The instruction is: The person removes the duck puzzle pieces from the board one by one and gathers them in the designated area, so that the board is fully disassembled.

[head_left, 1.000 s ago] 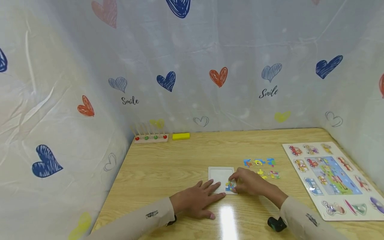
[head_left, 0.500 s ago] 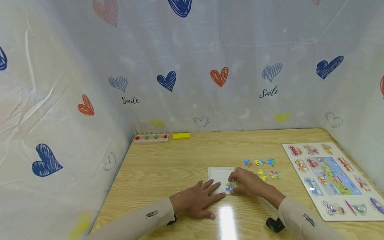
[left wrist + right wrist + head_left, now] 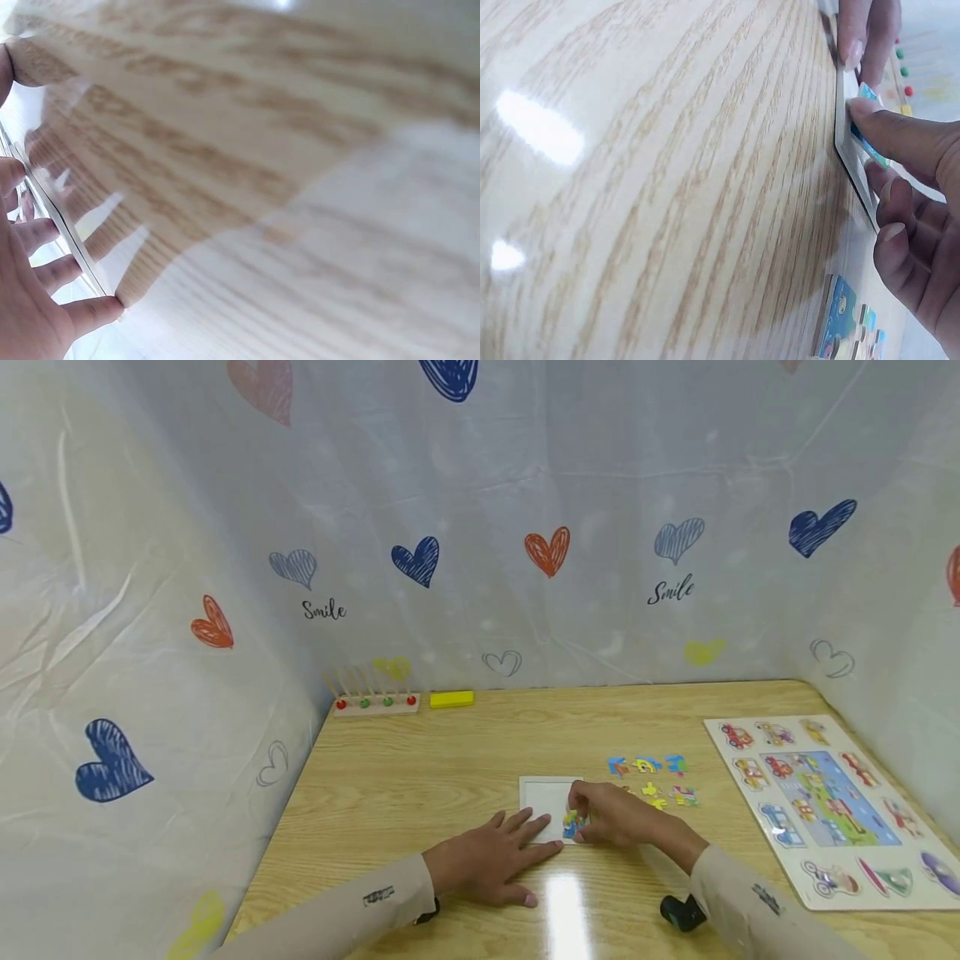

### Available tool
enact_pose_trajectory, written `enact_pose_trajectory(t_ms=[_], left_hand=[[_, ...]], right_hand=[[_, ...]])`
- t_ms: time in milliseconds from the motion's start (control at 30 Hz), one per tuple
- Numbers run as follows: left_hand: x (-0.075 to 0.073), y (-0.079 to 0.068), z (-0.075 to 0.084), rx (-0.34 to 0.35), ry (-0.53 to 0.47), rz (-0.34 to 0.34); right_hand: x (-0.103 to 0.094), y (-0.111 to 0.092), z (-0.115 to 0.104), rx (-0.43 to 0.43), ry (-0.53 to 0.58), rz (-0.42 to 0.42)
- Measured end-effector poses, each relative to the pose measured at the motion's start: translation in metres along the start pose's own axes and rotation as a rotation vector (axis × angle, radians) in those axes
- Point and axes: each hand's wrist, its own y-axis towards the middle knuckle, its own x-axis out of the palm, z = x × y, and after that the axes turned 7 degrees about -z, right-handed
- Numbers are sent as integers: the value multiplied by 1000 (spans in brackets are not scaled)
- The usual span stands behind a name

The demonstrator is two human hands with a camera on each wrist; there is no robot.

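Note:
A small white square puzzle tray (image 3: 543,793) lies mid-table. My left hand (image 3: 491,860) rests with fingers spread on its left and near edges; in the left wrist view the straight fingers of the left hand (image 3: 45,292) reach its rim. Over the tray's near right corner, my right hand (image 3: 618,814) pinches a blue-and-yellow jigsaw piece (image 3: 572,825) between thumb and forefinger. Seen from the right wrist, this jigsaw piece (image 3: 868,91) is tilted against the tray, partly hidden by the thumb. Several loose jigsaw pieces (image 3: 647,765) lie to the right.
A large picture puzzle board (image 3: 750,835) with vehicles lies at the table's right edge. At the back left stand a wooden peg rack (image 3: 377,705) with red and green beads and a yellow block (image 3: 452,699). Heart-printed curtains surround the table (image 3: 420,760).
My right hand has shifted slightly left with the jigsaw piece, which now looks more tilted. The left hand and tray stay in place.

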Motion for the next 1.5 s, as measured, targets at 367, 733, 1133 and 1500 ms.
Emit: enact_pose_trajectory(t_ms=[367, 733, 1133, 1500], left_hand=[[3, 0, -1, 4, -24, 12], [2, 1, -1, -2, -36, -1], [2, 1, -1, 2, -23, 7], [3, 2, 0, -9, 2, 19]], right_hand=[[0, 1, 0, -59, 96, -56], [-1, 0, 0, -109, 112, -48], [-8, -4, 2, -120, 49, 16], [-10, -8, 5, -72, 85, 15]])
